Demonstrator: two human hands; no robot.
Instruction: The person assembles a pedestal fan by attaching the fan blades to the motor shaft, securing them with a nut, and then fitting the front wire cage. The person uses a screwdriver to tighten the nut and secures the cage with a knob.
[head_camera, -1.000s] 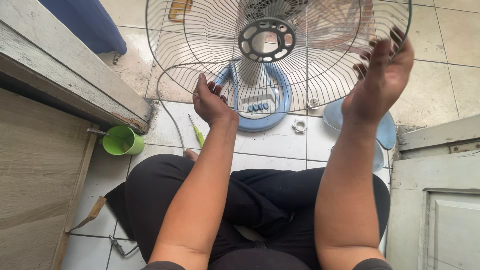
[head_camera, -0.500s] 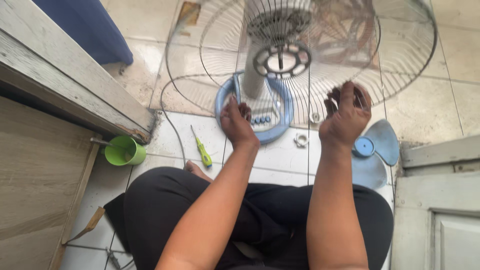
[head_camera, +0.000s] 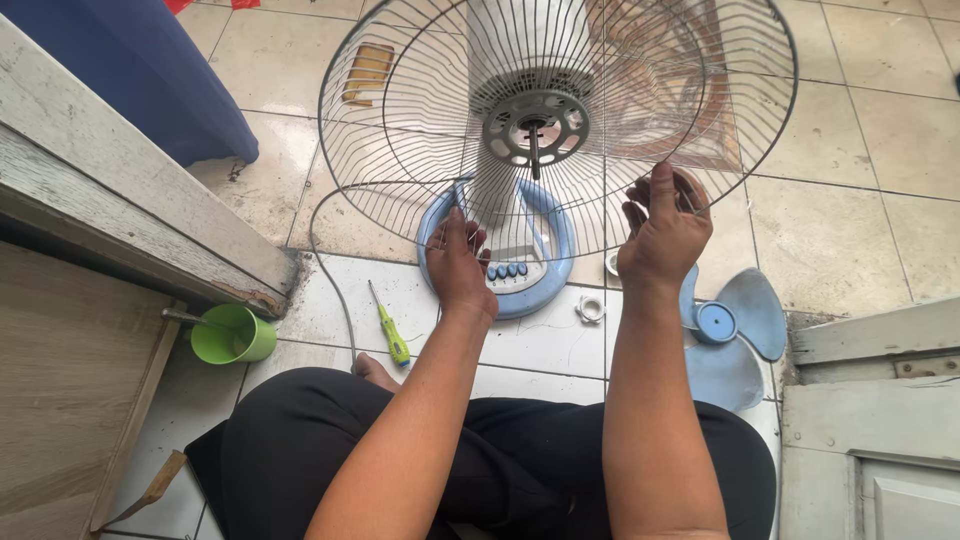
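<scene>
Wire fan guard (head_camera: 420, 130), round and thin-ribbed, stands upright on the fan's blue base (head_camera: 545, 290) on the tiled floor (head_camera: 850, 200). Both hands grasp its lower rim: left hand (head_camera: 457, 265), right hand (head_camera: 662, 232). Blue plastic blade (head_camera: 735, 330) and green-handled screwdriver (head_camera: 390, 330) lie nearby.

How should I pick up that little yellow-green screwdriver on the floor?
Grab the screwdriver by its fat yellow-green handle, the end nearest the person's knee. Come down from above: it lies flat on the white tile, with bare floor on both sides. The thin metal tip points away towards the grey cord.
</scene>
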